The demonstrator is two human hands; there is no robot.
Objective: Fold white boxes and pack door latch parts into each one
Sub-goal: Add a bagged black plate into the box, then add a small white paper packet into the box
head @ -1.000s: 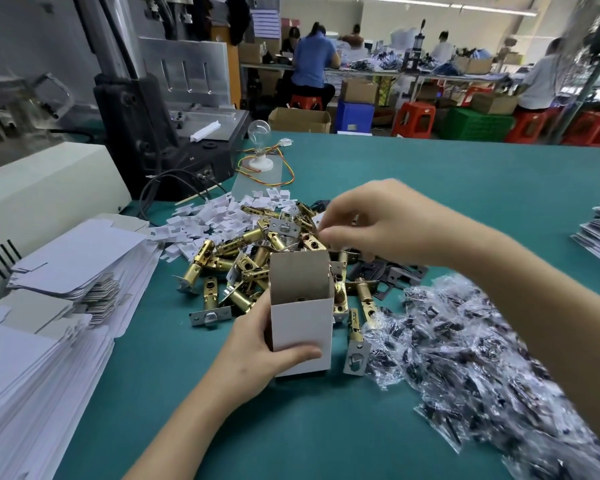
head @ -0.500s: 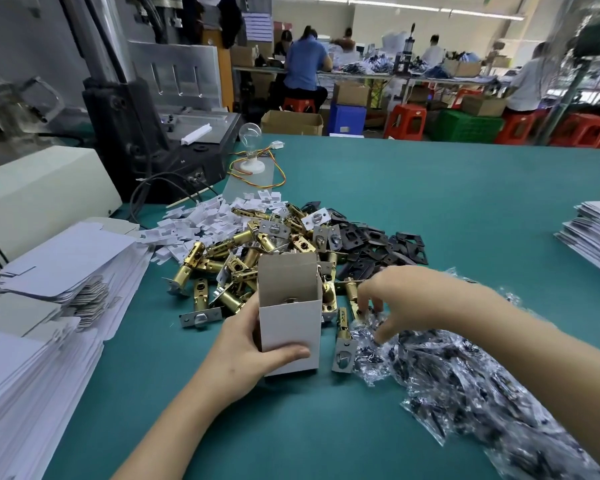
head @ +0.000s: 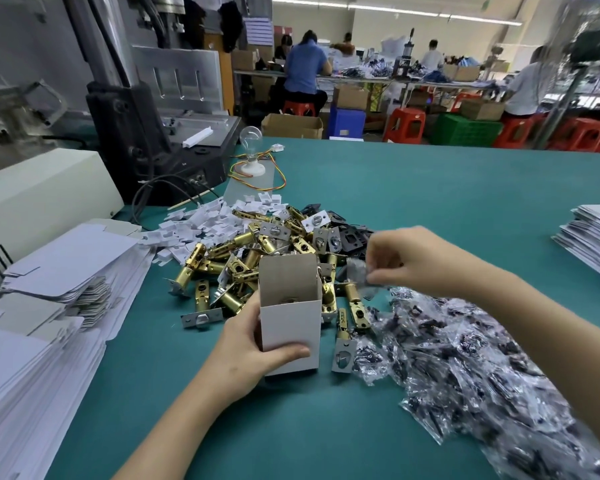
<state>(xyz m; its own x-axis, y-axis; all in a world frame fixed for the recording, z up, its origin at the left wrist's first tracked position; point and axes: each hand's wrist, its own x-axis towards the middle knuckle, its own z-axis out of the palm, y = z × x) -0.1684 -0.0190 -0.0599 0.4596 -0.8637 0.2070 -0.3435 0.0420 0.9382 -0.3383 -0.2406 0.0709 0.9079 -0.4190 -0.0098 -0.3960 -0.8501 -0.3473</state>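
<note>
Presently, left hand (head: 246, 351): fingers curled round upright open-topped white cardboard box (head: 291, 327).
Right hand (head: 413, 261): fingertips pinching small clear plastic bag (head: 357, 273).

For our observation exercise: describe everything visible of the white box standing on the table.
The white box is cardboard, white outside, grey-brown inside. It stands upright on the green table, top open, rear flap raised. The left hand grips its left side, thumb across the front. A metal part shows dimly inside.
</note>
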